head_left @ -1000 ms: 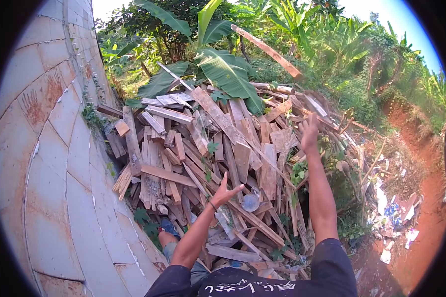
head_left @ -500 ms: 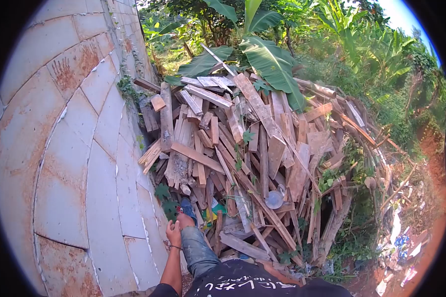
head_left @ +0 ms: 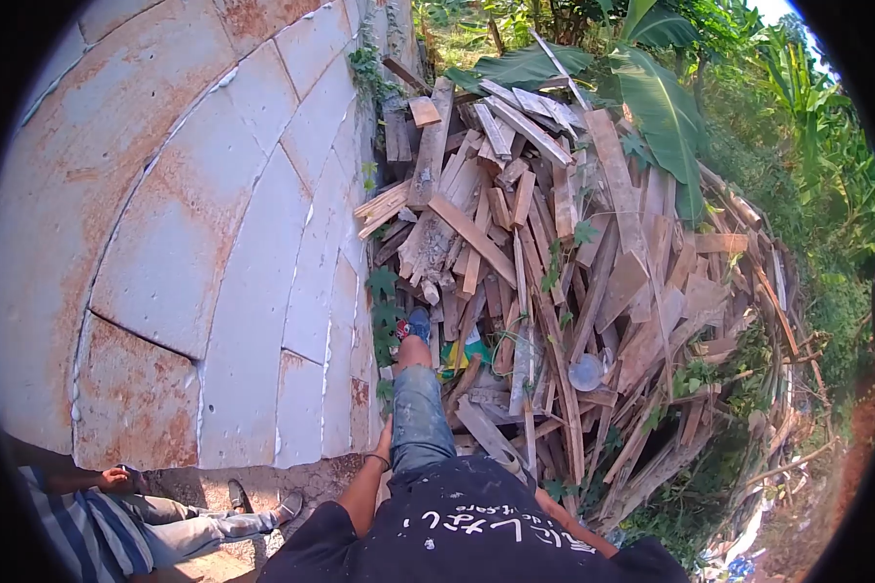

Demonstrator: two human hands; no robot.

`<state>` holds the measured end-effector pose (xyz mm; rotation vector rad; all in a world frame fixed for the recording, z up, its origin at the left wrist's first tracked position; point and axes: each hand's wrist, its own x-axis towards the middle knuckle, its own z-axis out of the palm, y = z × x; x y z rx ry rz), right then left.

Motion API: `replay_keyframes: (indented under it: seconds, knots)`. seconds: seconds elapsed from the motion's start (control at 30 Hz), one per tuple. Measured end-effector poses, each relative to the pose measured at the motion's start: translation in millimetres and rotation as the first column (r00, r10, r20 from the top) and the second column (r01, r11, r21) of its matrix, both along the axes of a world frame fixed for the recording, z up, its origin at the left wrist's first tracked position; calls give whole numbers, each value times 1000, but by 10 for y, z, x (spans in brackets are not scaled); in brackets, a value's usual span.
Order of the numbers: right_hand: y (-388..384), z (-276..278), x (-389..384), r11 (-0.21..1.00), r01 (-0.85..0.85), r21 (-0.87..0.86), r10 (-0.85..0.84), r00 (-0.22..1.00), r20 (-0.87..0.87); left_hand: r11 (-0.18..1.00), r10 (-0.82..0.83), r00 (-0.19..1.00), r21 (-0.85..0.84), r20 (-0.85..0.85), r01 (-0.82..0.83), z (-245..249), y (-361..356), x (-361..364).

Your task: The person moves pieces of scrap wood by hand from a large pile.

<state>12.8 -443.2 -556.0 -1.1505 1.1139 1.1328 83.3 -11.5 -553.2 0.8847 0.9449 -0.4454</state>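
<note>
A pale, rust-stained block wall (head_left: 233, 243) stands at your nine o'clock. Your left hand (head_left: 385, 443), its spread unclear, is beside your faded denim trouser leg (head_left: 418, 413) at six; your right hand is hidden, so you can't tell its state. Weathered brown wooden boards (head_left: 554, 253) lie heaped from twelve to three, below broad green leaves (head_left: 659, 117) at one.

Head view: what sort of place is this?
Probably an outdoor building site or yard on overgrown land: a wall of large pale blocks with whitish joints, a heap of old boards beside it, and a broad banana-like leaf with greenery around it.
</note>
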Motion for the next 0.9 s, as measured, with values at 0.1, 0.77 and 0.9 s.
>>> replay_keyframes:
  seconds: [0.1, 0.77, 0.9]
  knots:
    - [67, -51, 54, 1000, 1, 22, -1, 1000, -26, 999, -30, 997, -31, 76, 33, 128, -22, -5]
    - [1630, -283, 4192, 988, -129, -87, 153, 721, 676, 126, -381, 826, 862, -415, 491, 136, 202, 2247]
    - [2660, -270, 5181, 892, -257, -372, 450, 430, 783, 157, -372, 796, 813, -477, 561, 261, 324, 2633]
